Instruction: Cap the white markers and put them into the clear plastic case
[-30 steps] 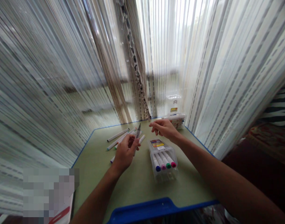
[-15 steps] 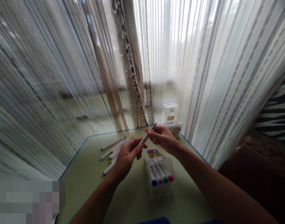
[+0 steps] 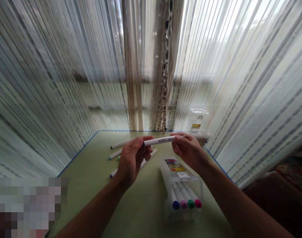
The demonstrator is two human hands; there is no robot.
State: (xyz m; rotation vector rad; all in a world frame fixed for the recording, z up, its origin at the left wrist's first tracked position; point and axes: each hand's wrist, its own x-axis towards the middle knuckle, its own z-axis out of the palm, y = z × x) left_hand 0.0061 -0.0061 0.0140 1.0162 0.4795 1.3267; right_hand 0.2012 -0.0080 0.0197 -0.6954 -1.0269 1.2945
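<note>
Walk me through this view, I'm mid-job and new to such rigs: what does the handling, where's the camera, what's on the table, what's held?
No machine here: a person works with two bare hands. One camera, worn on the head, looks forward and down, so the forearms enter from the bottom. The left hand and right hand both have a grip on one white marker, the left at its dark end, the right near the other. On the green table, several loose markers lie partly hidden behind the left hand. Nearer the camera, to the right, is a clear case; four marker ends show in it: blue, pink, green and magenta. Another clear container is at the far right, before the string curtain.
</note>
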